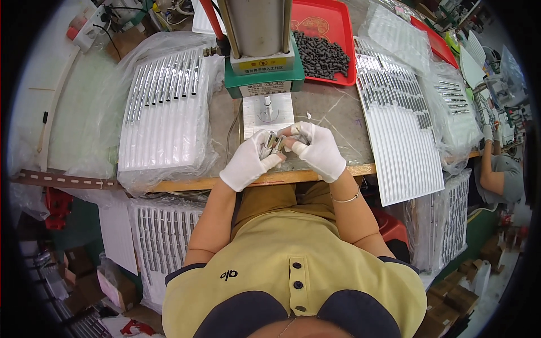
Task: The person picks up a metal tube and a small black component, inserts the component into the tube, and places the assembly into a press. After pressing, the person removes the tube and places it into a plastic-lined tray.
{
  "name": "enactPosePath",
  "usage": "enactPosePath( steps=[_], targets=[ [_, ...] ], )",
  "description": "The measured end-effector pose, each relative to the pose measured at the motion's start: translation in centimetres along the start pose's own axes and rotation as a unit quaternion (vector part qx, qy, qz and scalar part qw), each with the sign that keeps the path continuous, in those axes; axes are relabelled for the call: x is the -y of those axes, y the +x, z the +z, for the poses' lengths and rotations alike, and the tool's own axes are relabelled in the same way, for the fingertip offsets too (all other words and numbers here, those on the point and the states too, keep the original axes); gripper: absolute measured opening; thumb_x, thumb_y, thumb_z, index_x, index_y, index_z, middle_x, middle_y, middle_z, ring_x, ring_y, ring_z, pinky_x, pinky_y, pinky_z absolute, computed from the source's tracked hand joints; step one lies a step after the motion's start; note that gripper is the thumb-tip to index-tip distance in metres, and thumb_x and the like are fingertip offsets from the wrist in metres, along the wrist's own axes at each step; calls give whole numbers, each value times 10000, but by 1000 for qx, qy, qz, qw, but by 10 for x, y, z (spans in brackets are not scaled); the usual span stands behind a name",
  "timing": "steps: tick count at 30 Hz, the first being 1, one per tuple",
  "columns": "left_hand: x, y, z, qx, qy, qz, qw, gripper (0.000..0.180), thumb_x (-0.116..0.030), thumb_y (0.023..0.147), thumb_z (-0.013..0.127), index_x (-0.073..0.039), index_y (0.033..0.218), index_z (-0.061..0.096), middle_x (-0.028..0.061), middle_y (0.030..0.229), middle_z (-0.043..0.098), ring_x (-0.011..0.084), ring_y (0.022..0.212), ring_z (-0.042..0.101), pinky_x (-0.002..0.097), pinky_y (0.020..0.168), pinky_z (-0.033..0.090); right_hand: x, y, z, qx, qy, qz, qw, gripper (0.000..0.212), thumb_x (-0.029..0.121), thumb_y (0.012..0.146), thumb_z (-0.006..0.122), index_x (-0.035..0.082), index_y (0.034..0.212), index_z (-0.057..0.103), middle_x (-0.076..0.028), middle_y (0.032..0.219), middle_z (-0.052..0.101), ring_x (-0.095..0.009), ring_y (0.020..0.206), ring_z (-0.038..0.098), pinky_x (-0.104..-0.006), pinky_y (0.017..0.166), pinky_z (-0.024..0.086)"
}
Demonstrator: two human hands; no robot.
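My hands meet in front of the press at the table's near edge, both in white gloves with bare fingertips. My left hand (247,162) is closed on a short shiny metal tube (270,140). A second shiny metal tube (280,143) sits right beside it, pinched in the fingers of my right hand (319,151). Fingers cover much of both pieces. Just beyond them lies the press's metal base plate (252,115), with a small upright metal pin (267,104) on it. Above the plate hangs the green press head (234,84).
A white ridged tray (155,155) of chrome tubes in plastic film lies to the left. Another ridged tray (403,169) with tube rows lies right, overhanging the wooden table edge (360,169). Behind stands a red tray (346,11) of small black cylindrical pieces. A co-worker (499,174) sits far right.
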State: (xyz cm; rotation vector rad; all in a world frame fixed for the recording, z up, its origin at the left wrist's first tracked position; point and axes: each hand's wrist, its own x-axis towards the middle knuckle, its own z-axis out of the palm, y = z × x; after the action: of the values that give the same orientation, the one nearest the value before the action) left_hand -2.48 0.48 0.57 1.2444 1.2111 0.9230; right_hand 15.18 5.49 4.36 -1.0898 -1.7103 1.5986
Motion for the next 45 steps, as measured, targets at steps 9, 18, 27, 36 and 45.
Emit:
enactPosePath(
  steps=[9,18,27,36,45],
  targets=[
    [19,-6,-3,-156,197,93,963,264,-154,779,689,-15,938,530,125,689,566,210,607,534,323,602,461,-39,-4,2,-63,-23,-42,997,232,62,826,673,-22,1039,633,-120,904,701,-134,846,665,-240,751,522],
    [31,63,-216,-379,483,-75,786,441,-331,824,638,-37,1150,597,251,1081,624,393,1014,599,446,879,470,-62,20,-128,-248,-385,42,888,227,218,881,565,91,1037,671,-184,934,663,-340,867,638,-396,761,496],
    [35,96,-273,-379,546,-162,730,465,-376,811,586,-31,1122,613,241,1038,639,403,999,598,465,867,460,-65,99,-179,-357,-554,109,744,197,240,860,570,190,988,711,-125,902,686,-299,860,662,-410,752,511],
    [56,-5,-355,-542,421,-91,722,374,-348,827,567,-32,1011,645,229,902,652,385,857,624,428,741,477,-58,142,-176,-271,-682,116,669,198,152,847,515,104,883,704,-166,900,677,-329,867,670,-432,745,534],
    [41,-23,-354,-428,473,-235,734,362,-370,745,679,-101,988,682,193,966,665,358,953,625,432,830,476,-45,98,-166,-329,-582,67,741,190,263,845,603,176,962,724,-112,977,669,-299,878,646,-382,770,505]
  ],
)
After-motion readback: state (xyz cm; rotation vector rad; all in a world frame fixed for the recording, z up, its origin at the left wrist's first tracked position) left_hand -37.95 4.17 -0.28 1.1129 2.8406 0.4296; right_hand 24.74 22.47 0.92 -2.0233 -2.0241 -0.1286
